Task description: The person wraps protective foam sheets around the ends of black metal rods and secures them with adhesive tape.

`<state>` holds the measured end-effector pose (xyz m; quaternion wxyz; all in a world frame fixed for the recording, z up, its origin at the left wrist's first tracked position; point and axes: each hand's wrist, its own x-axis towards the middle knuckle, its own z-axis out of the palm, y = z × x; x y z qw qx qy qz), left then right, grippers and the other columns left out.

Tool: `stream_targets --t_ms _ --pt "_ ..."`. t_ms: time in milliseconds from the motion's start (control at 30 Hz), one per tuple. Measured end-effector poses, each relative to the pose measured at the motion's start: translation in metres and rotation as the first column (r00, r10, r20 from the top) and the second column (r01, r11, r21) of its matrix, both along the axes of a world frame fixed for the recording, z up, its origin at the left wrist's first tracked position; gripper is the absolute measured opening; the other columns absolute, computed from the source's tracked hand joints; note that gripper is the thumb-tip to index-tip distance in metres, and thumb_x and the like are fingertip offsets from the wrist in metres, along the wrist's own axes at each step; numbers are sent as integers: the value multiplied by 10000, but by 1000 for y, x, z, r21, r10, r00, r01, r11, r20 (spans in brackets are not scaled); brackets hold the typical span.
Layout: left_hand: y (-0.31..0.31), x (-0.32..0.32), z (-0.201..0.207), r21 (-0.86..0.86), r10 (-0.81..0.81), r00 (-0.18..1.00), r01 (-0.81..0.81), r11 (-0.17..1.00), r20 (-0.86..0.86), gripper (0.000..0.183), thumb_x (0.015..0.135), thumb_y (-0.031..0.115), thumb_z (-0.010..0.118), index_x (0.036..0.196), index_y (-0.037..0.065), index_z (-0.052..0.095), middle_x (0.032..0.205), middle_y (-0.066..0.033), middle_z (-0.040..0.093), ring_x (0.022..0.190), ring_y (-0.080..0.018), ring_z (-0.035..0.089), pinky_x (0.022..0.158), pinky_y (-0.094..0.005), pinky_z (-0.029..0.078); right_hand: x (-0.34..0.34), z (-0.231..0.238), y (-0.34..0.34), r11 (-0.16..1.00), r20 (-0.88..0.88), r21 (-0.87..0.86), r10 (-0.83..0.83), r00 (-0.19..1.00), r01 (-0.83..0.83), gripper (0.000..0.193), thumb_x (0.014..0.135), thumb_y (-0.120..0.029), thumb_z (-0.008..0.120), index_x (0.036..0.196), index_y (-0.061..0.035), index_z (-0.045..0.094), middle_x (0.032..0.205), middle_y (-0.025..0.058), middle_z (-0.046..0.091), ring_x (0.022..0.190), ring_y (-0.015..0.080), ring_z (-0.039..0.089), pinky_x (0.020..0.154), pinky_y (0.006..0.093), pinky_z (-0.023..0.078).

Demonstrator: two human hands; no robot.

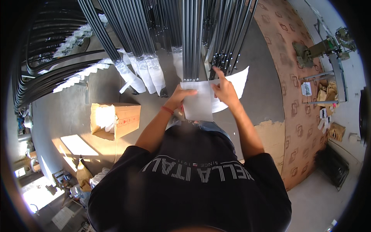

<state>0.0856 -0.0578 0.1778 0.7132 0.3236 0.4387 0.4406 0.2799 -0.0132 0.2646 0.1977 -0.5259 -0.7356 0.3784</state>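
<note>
A white, thin, foam-like sheet (198, 103) lies across the lower ends of a bundle of black tubes (190, 50) straight in front of me. My left hand (178, 96) grips the sheet's left edge, thumb flat on its front and the other fingers mostly hidden behind. Beside the sheet, my right hand (226, 92) has its index finger stretched up toward the tubes and its thumb apart. The sheet's loose part (240, 86) spreads out to the right behind that hand. Whether the right fingertips touch the sheet is hard to make out.
Left of the bundle, several tube bundles have white-wrapped ends (148, 73). Loose bare tubes (224, 58) stand at right. An open cardboard box (125, 120) holding white material sits on the floor at left. Curved black tubes (38, 65) fill the far left; a metal stand (340, 83) is far right.
</note>
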Motion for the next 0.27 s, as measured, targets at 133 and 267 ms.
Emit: stream_targets --t_ms 133,267 --pt "-2 -3 2 49 17 999 -19 999 41 334 712 75 657 1023 1 562 901 -59 617 819 -157 598 728 -295 482 -6 -3 28 961 -20 -236 142 990 -142 164 771 -162 487 723 -38 583 492 62 557 383 154 544 400 250 439" --pt "-12 -13 -2 70 6 995 -13 997 103 407 711 82 657 1097 35 537 1013 -31 595 952 -156 553 856 -307 424 -19 -22 27 997 -64 21 78 995 -77 104 749 -42 532 741 19 616 482 88 553 343 146 504 357 256 410"
